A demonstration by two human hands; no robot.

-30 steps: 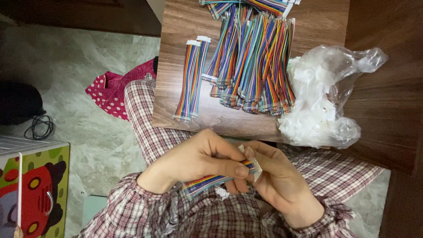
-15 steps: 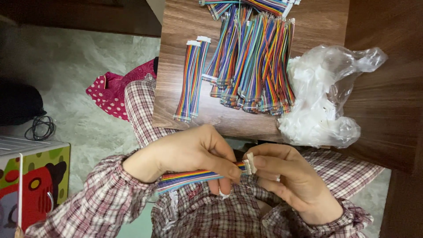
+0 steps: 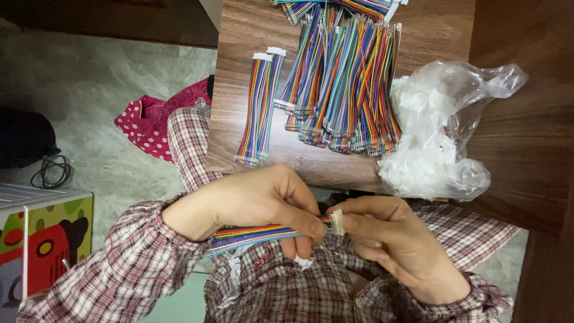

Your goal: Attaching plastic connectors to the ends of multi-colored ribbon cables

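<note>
My left hand (image 3: pixel 257 200) pinches a flat rainbow ribbon cable (image 3: pixel 251 234) near its right end, over my lap. The cable trails left under my wrist, across my plaid shirt. My right hand (image 3: pixel 388 245) holds a small white connector (image 3: pixel 336 222) between thumb and fingers, pressed against the cable's end. Both hands meet just below the near edge of the wooden table (image 3: pixel 251 30).
On the table lie two rainbow cables with white connectors (image 3: pixel 260 107), a big pile of loose rainbow cables (image 3: pixel 344 78) and a clear plastic bag of white connectors (image 3: pixel 442 131). On the floor at left are a red dotted cloth (image 3: pixel 152 122), a colourful box (image 3: pixel 48 239) and a black cord (image 3: pixel 54 170).
My hands have straightened out. The cable now lies flatter and stretches further left, and the white connector sits at its end between both hands.
</note>
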